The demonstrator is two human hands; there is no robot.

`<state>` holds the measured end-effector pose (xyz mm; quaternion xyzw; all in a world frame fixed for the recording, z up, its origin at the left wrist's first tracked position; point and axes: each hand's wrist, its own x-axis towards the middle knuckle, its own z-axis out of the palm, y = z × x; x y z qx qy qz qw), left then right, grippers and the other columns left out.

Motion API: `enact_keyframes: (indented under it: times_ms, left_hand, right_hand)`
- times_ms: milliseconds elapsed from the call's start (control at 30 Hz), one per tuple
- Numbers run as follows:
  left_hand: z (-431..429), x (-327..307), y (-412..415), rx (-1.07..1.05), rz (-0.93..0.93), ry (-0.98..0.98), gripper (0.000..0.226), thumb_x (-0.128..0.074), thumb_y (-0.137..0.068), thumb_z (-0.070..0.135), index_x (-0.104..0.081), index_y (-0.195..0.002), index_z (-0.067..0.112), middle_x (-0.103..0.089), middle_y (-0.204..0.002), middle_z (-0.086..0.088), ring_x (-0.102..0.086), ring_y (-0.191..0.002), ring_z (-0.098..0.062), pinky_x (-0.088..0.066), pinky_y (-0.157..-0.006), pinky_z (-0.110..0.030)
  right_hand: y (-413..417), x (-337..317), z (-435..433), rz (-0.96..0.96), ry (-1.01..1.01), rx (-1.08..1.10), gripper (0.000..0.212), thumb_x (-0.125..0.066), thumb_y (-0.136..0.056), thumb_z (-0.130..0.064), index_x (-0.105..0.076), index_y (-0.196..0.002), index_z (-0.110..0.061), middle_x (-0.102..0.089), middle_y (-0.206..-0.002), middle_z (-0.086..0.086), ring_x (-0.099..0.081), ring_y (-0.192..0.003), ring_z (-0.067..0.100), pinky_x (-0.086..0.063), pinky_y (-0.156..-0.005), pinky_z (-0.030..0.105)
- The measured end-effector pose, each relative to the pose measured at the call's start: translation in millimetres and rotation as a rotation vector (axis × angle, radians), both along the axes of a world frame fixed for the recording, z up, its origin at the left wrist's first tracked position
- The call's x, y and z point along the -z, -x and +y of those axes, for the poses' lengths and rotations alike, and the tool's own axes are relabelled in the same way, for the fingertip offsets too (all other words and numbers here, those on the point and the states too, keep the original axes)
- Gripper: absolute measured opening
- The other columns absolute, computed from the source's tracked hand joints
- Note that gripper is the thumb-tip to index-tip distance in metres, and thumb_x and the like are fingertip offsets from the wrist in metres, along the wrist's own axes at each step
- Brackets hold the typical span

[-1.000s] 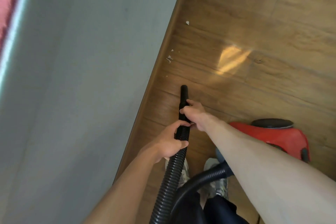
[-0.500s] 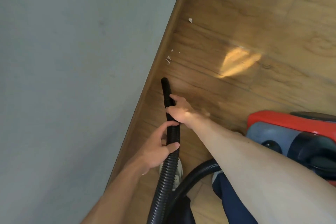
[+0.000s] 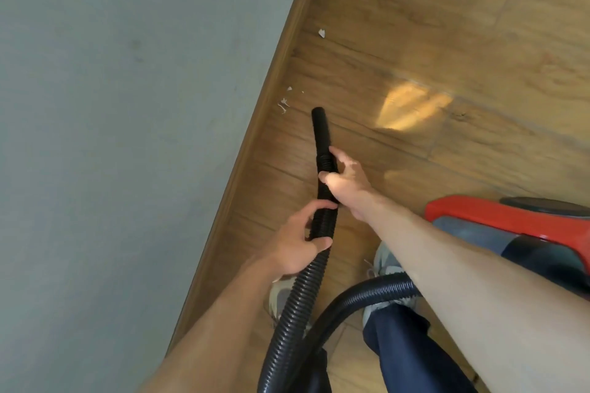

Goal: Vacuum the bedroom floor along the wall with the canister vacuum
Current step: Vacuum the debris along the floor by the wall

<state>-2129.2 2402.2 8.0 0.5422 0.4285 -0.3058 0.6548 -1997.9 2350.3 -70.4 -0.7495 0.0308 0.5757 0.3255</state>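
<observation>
The nearest white scraps (image 3: pixel 282 105) lie on the wood floor (image 3: pixel 463 25) against the skirting board (image 3: pixel 255 143), just left of the nozzle tip (image 3: pixel 318 112) and about level with it. More scraps (image 3: pixel 321 32) lie further ahead along the same edge. The black hose (image 3: pixel 300 293) runs from the person's legs forward, its long axis roughly parallel to the wall (image 3: pixel 127 105).

The right hand (image 3: pixel 343 180) grips nearest the tip, at the joint of nozzle and ribbed hose. The left hand (image 3: pixel 301 244) is curled round the ribbed part just behind it. The red canister (image 3: pixel 498 217) sits to the right, well apart from the wall.

Half a second ago the tip stopped short of those scraps. It has now moved forward beside them, with both grips unchanged. The tip may be hovering off the floor; the view does not settle it.
</observation>
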Motion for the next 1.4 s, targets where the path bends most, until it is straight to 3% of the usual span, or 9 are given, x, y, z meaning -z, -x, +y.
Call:
enact_keyframes:
  times_ms: [200,333,400,500,733,1000,1133,1267,1400]
  left_hand:
    - [-26.2,5.7,-36.3,0.126,-0.041,0.1,0.05,-0.058,-0.096,0.002,-0.049,-0.134,0.032,-0.052,-0.103,0.005,-0.055,-0.086,-0.009,-0.057,-0.067,-0.023]
    - [-15.8,2.6,-26.0,0.079,-0.031,0.081,0.051,-0.058,-0.096,0.002,-0.048,-0.136,0.033,-0.052,-0.104,0.007,-0.055,-0.091,-0.01,-0.057,-0.074,-0.026]
    - [-4.2,0.0,-14.7,0.044,-0.026,0.053,0.052,-0.059,-0.096,0.003,-0.048,-0.135,0.036,-0.054,-0.108,0.006,-0.058,-0.097,-0.013,-0.057,-0.075,-0.025]
    - [10.0,-5.0,6.3,-0.053,0.012,0.013,0.051,-0.061,-0.096,0.007,-0.049,-0.132,0.041,-0.058,-0.112,0.0,-0.062,-0.1,-0.018,-0.056,-0.067,-0.02]
    - [17.8,-11.3,45.7,-0.213,0.109,0.046,0.053,-0.064,-0.094,0.008,-0.052,-0.125,0.049,-0.06,-0.118,-0.006,-0.068,-0.099,-0.023,-0.061,-0.073,-0.034]
    - [37.9,2.8,12.8,-0.231,0.061,-0.019,0.052,-0.063,-0.095,0.007,-0.053,-0.126,0.046,-0.058,-0.119,-0.009,-0.066,-0.101,-0.025,-0.061,-0.076,-0.038]
    - [43.5,6.3,-11.8,-0.197,0.019,-0.012,0.051,-0.062,-0.096,0.007,-0.052,-0.13,0.044,-0.056,-0.117,-0.003,-0.064,-0.099,-0.021,-0.059,-0.065,-0.029]
    - [29.5,5.3,-25.9,-0.097,-0.033,0.01,0.052,-0.061,-0.096,0.007,-0.05,-0.132,0.043,-0.056,-0.114,0.0,-0.062,-0.1,-0.017,-0.056,-0.069,-0.023]
    - [12.2,2.2,-37.4,0.028,-0.076,0.055,0.052,-0.06,-0.096,0.006,-0.047,-0.136,0.037,-0.055,-0.109,0.008,-0.059,-0.098,-0.009,-0.053,-0.073,-0.02]
  right_hand:
    - [-22.9,-4.5,-48.0,-0.008,0.076,0.22,0.063,-0.058,-0.096,-0.011,-0.038,-0.148,-0.039,-0.054,-0.14,0.001,-0.059,-0.115,0.023,-0.053,-0.097,0.046]
    - [-16.7,-3.9,-34.7,-0.04,0.051,0.179,0.063,-0.059,-0.095,-0.013,-0.037,-0.149,-0.035,-0.05,-0.144,0.001,-0.054,-0.121,0.02,-0.048,-0.102,0.035]
    - [-7.7,-1.0,-18.6,-0.028,0.021,0.116,0.064,-0.06,-0.095,-0.014,-0.035,-0.151,-0.033,-0.047,-0.146,0.001,-0.051,-0.124,0.02,-0.043,-0.096,0.027]
    - [9.3,1.2,12.0,-0.008,0.008,-0.003,0.066,-0.06,-0.095,-0.018,-0.033,-0.151,-0.04,-0.043,-0.149,-0.002,-0.055,-0.121,0.023,-0.049,-0.091,0.03]
    - [50.5,-5.2,36.2,0.047,-0.029,-0.146,0.067,-0.056,-0.094,-0.013,-0.032,-0.153,-0.035,-0.047,-0.147,0.001,-0.063,-0.111,0.021,-0.049,-0.075,0.022]
    - [13.7,0.9,68.0,-0.052,-0.057,-0.202,0.066,-0.055,-0.095,-0.012,-0.031,-0.154,-0.03,-0.047,-0.148,0.002,-0.058,-0.12,0.022,-0.047,-0.085,0.021]
    - [-9.8,1.1,70.6,-0.112,-0.025,-0.191,0.065,-0.054,-0.095,-0.012,-0.032,-0.154,-0.03,-0.047,-0.148,0.004,-0.058,-0.12,0.025,-0.051,-0.095,0.03]
    - [-25.0,1.6,41.3,-0.11,0.015,-0.078,0.064,-0.054,-0.095,-0.014,-0.034,-0.152,-0.035,-0.048,-0.146,0.001,-0.059,-0.111,0.022,-0.052,-0.078,0.025]
    - [-27.5,-0.5,3.3,-0.101,0.058,0.076,0.062,-0.058,-0.095,-0.018,-0.037,-0.149,-0.039,-0.043,-0.147,0.0,-0.055,-0.121,0.023,-0.051,-0.099,0.039]
